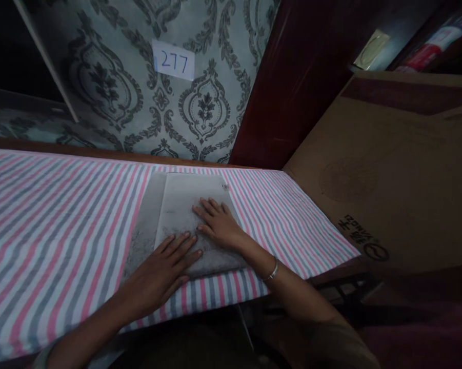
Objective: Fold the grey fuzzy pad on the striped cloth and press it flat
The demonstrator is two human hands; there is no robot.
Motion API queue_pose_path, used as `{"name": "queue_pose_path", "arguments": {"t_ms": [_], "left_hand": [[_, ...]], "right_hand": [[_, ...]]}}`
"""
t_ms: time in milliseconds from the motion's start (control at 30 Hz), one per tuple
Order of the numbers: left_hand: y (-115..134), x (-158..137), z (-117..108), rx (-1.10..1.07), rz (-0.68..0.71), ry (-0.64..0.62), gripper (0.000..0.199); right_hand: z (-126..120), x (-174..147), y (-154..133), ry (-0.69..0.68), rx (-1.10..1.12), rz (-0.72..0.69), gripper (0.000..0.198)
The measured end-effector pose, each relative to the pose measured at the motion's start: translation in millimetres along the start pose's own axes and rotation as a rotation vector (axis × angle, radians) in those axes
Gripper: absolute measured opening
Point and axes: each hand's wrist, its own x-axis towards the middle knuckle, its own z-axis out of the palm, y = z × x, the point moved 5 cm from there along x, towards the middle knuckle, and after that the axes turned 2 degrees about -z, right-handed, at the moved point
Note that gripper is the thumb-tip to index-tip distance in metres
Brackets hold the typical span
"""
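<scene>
A grey folded sheet (196, 189) lies flat on the striped cloth, with a small dark mark near its far right corner. A lengthwise fold or edge runs along its left part, and darker mottling covers the near and left portions. Whether it is fabric or paper I cannot tell. My left hand (165, 271) rests palm down across its near edge, fingers spread. Farther in and to the right, my right hand (220, 224) presses flat on the sheet with fingers apart. A thin bracelet (272, 270) circles my right wrist.
Pink, grey and white striped cloth (61, 225) covers the table. A large cardboard box (388, 169) stands along the right side. Patterned wallpaper with a paper marked 277 (175, 60) is behind, beside a dark red panel (292, 77). A dark screen (19, 51) sits upper left.
</scene>
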Motion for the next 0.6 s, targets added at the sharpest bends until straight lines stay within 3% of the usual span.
{"name": "queue_pose_path", "arguments": {"t_ms": [233,433,600], "left_hand": [[3,-5,3,-0.008,-0.015,0.014,0.049],[4,-32,8,-0.01,-0.034,0.026,0.06],[4,-53,-4,-0.093,-0.102,0.014,0.059]], "right_hand": [[10,-17,-5,0.055,0.007,0.028,0.059],[7,-19,-5,0.072,0.015,0.026,0.058],[8,-21,2,0.084,0.083,-0.002,0.054]]}}
